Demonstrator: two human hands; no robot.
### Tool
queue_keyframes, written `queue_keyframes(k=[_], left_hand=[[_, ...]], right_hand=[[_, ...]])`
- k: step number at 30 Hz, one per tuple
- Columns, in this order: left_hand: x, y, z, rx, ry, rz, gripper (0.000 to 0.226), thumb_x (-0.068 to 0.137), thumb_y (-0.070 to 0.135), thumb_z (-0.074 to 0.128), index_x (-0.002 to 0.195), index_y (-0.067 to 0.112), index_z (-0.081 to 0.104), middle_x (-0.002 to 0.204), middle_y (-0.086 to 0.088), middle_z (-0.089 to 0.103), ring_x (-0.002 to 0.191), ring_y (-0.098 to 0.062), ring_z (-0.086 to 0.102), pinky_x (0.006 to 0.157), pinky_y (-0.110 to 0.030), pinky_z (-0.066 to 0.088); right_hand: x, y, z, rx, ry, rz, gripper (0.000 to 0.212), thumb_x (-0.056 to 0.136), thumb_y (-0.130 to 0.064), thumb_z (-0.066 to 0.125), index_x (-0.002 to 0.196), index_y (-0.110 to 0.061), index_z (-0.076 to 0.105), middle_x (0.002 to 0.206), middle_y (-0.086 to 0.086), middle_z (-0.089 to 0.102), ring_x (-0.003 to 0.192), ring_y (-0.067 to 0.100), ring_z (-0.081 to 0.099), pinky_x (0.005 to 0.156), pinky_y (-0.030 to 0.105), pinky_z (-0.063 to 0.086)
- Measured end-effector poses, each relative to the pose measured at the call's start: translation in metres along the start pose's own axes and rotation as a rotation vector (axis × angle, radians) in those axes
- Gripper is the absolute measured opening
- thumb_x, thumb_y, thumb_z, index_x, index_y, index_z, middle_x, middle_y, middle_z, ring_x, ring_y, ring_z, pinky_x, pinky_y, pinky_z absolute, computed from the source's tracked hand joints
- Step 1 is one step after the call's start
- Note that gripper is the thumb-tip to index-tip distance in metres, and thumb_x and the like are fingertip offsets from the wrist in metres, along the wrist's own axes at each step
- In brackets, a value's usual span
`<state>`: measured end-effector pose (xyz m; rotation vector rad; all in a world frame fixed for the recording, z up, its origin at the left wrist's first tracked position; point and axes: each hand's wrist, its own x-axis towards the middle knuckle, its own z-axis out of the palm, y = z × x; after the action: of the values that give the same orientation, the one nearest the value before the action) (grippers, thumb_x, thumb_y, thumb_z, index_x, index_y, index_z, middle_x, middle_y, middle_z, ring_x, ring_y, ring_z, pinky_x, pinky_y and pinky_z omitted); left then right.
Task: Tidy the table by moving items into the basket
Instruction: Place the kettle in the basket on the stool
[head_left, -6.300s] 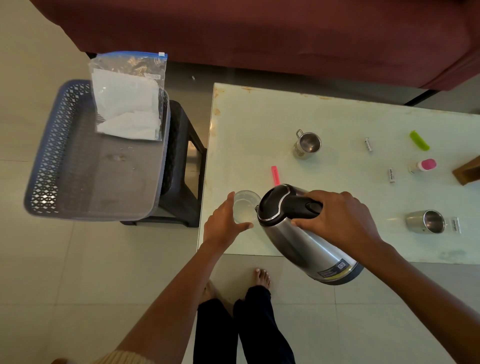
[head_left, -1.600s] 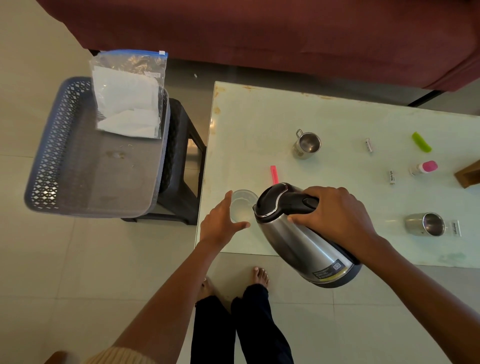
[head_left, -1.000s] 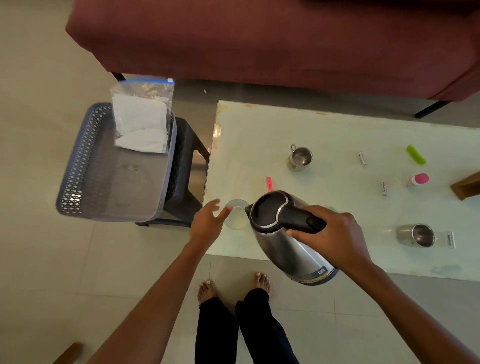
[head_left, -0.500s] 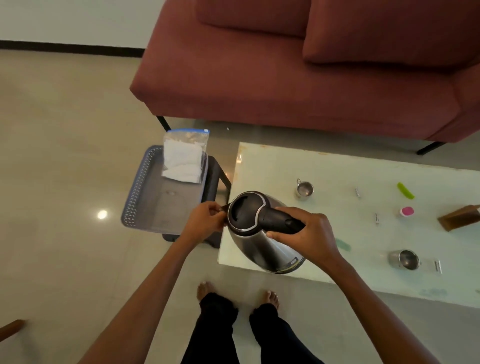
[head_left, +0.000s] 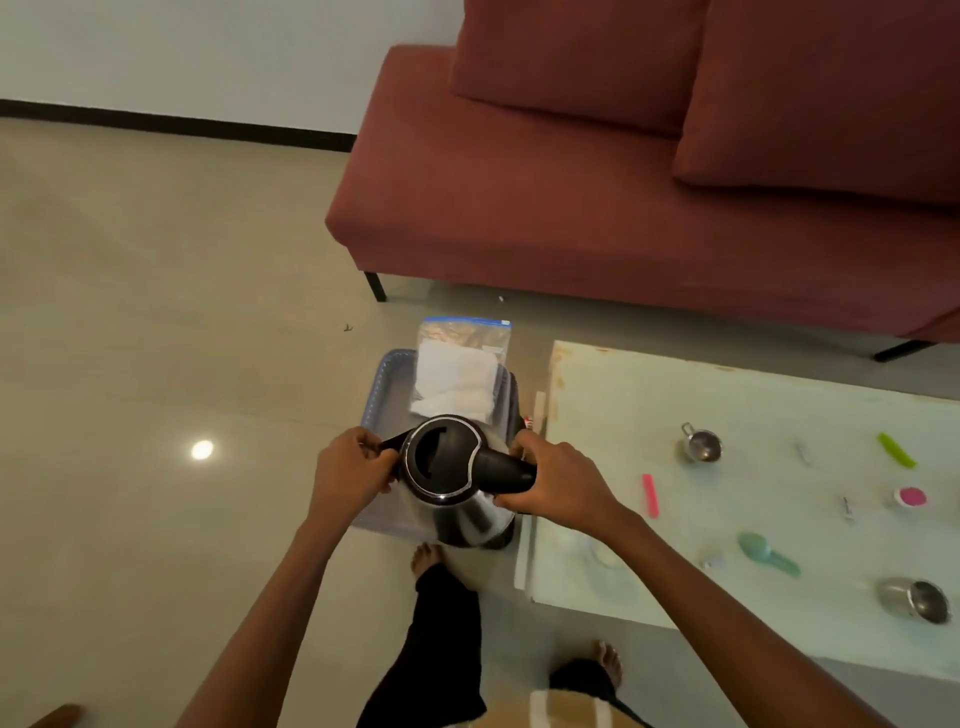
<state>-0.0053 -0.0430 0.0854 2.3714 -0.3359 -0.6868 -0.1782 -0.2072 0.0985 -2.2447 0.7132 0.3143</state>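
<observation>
Both hands were clamped on the kettle (head_left: 451, 483), the left hand (head_left: 349, 475) at its spout side and the right hand (head_left: 558, 486) around the black handle, holding it over the basket (head_left: 382, 387). The basket stood on a beige tiled floor (head_left: 156, 312) just beside the pale glass table (head_left: 649, 405), a bag (head_left: 460, 371) leaning at its far end. Beyond the basket stood a maroon sofa (head_left: 519, 208) against a white wall (head_left: 208, 52).
</observation>
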Motion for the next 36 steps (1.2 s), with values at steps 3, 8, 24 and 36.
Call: queue_keyframes(k=[3, 8, 24, 36], left_hand=[[0.039, -0.016, -0.015, 0.04, -0.053, 0.002, 0.009, 0.076, 0.011, 0.06, 0.085, 0.01, 0.062, 0.06, -0.007, 0.067, 0.063, -0.02, 0.066, 0.06, -0.026, 0.045], [0.085, -0.04, -0.016, 0.198, -0.225, 0.003, 0.016, 0.078, 0.012, 0.055, 0.085, 0.009, 0.069, 0.072, -0.013, 0.068, 0.078, -0.03, 0.065, 0.065, -0.027, 0.044], [0.108, -0.069, 0.004, 0.211, -0.34, -0.095, 0.024, 0.079, 0.008, 0.054, 0.055, 0.009, 0.054, 0.049, -0.002, 0.045, 0.052, -0.02, 0.046, 0.045, -0.025, 0.031], [0.117, -0.08, 0.009, 0.284, -0.461, -0.068, 0.032, 0.078, 0.006, 0.053, 0.05, 0.018, 0.044, 0.051, 0.0, 0.046, 0.049, -0.013, 0.044, 0.047, -0.025, 0.033]], right_hand=[[0.038, -0.024, 0.012, -0.153, -0.051, 0.04, 0.043, 0.071, -0.041, 0.07, 0.104, -0.021, 0.051, 0.099, 0.002, 0.066, 0.078, 0.018, 0.057, 0.064, 0.025, 0.045], [0.082, -0.043, 0.037, -0.246, -0.137, 0.135, 0.036, 0.073, -0.029, 0.069, 0.103, -0.015, 0.057, 0.099, 0.007, 0.066, 0.087, 0.025, 0.063, 0.065, 0.027, 0.043], [0.114, -0.033, 0.07, -0.25, -0.239, 0.243, 0.027, 0.078, -0.031, 0.063, 0.097, -0.015, 0.053, 0.105, 0.01, 0.064, 0.096, 0.029, 0.061, 0.07, 0.03, 0.041], [0.119, -0.023, 0.082, -0.258, -0.307, 0.296, 0.033, 0.075, -0.018, 0.065, 0.106, -0.012, 0.053, 0.11, 0.01, 0.062, 0.1, 0.029, 0.059, 0.073, 0.033, 0.045]])
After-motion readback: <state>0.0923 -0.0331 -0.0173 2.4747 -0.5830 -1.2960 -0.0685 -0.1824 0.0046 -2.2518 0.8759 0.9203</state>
